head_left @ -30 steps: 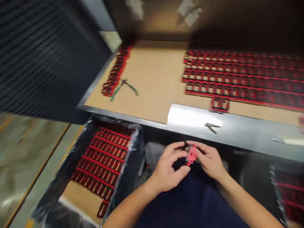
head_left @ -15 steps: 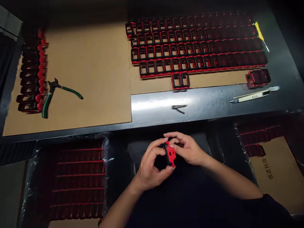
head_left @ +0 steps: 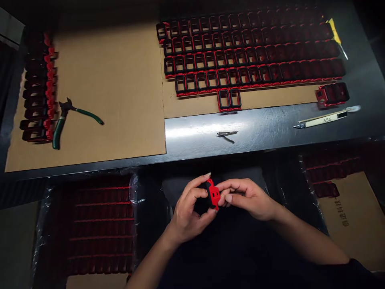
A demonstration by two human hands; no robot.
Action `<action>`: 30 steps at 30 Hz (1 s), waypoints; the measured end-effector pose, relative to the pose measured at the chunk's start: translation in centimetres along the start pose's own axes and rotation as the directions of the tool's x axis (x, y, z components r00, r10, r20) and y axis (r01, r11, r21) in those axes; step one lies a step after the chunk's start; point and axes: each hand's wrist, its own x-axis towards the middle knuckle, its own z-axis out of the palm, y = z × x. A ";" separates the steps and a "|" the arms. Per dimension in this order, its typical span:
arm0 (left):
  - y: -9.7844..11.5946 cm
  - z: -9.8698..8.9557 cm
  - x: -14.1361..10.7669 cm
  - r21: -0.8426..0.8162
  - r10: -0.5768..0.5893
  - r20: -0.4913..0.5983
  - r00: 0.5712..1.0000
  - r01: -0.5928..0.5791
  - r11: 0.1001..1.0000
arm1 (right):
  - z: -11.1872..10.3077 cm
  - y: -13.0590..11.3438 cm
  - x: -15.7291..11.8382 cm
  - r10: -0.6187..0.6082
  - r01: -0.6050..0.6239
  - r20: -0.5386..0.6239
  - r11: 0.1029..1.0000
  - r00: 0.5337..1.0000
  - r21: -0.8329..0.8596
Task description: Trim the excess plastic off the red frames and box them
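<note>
A small red and black frame part (head_left: 214, 195) is held upright in front of my body, just below the table's front edge. My left hand (head_left: 191, 212) grips it, fingers at its top and thumb at its bottom end. My right hand (head_left: 248, 199) is at the part's right side, its fingers bent and its thumb drawn in near the fingertips. Whether those fingertips pinch something small cannot be made out. On the metal table above lie small dark tweezers-like tools (head_left: 227, 135).
Rows of red and black frames (head_left: 212, 60) stand on cardboard (head_left: 114, 80). Green-handled pliers (head_left: 67, 108) lie left, beside a column of frames (head_left: 37, 108). A cutter (head_left: 326, 119) and yellow tool (head_left: 335, 32) lie right. Boxes of frames (head_left: 102, 230) flank my body.
My right hand has moved slightly right and down, its fingers now nearer the part's lower right side. My left hand still holds the part, which has turned a little. The view has shifted slightly.
</note>
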 end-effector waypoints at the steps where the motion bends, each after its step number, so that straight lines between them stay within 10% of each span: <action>1: 0.0 0.0 0.0 0.004 0.001 0.002 1.000 -0.001 1.000 | 0.0 0.0 0.0 0.000 0.000 0.000 1.000 1.000 0.002; 17: 0.2 -0.4 -0.2 -0.026 0.009 0.098 0.995 -0.006 1.000 | 0.7 0.7 0.8 0.068 -0.068 -0.005 0.997 0.998 0.046; 30: 0.8 -1.3 -0.1 -0.206 -0.448 0.193 0.873 0.483 0.851 | 0.8 0.7 0.7 -0.196 0.164 -0.051 0.913 0.979 -0.375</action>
